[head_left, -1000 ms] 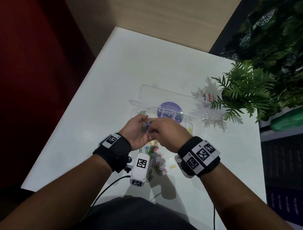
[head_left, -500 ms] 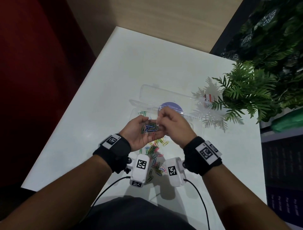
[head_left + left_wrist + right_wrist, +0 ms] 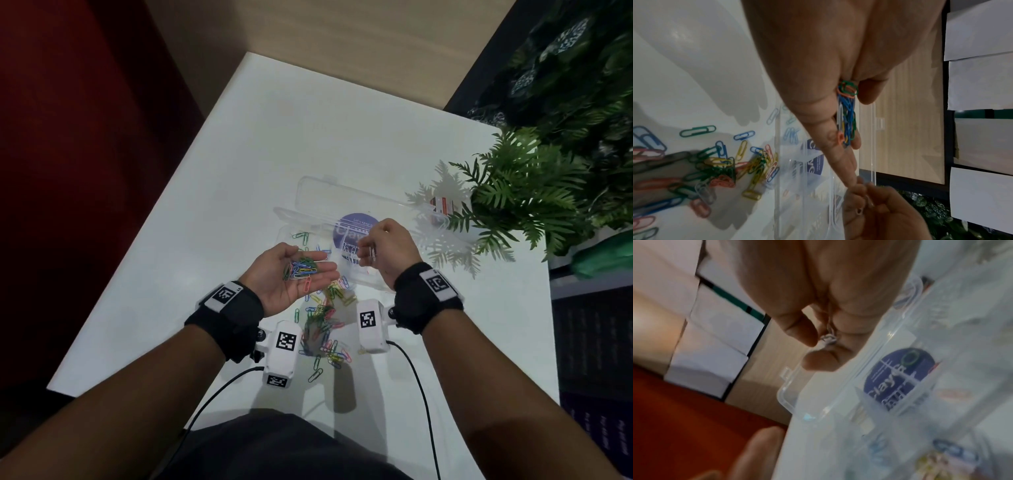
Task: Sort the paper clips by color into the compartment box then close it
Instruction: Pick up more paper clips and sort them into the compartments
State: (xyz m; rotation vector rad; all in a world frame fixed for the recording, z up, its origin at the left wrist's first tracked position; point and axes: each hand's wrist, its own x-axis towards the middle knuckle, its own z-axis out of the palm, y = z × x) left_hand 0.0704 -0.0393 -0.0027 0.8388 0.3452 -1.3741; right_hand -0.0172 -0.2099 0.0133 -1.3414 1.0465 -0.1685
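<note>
1. The left hand lies palm up with fingers loosely out, cupping a heap of mixed clips: blue, green, yellow, pink, white. From the left wrist camera the same clips sit stacked against the fingers.
2. The right hand is raised over the box, thumb and fingertips pinched together on a white clip. The right wrist camera shows that clip caught between thumb and finger, though blurred.
3. The two hands are apart, left nearer the body, right further out and above the box.
4. The box is clear plastic and stands open on the table, its lid folded back away from the person. A round blue sticker shows through the plastic.
5. Green clips lie in the left end compartment; blue ones and a few white ones sit in compartments further right, partly hidden by the hands.
6. A loose pile of unsorted clips lies on the table between the wrists, just in front of the box.
7. A fern reaches over the right end of the box.
</note>
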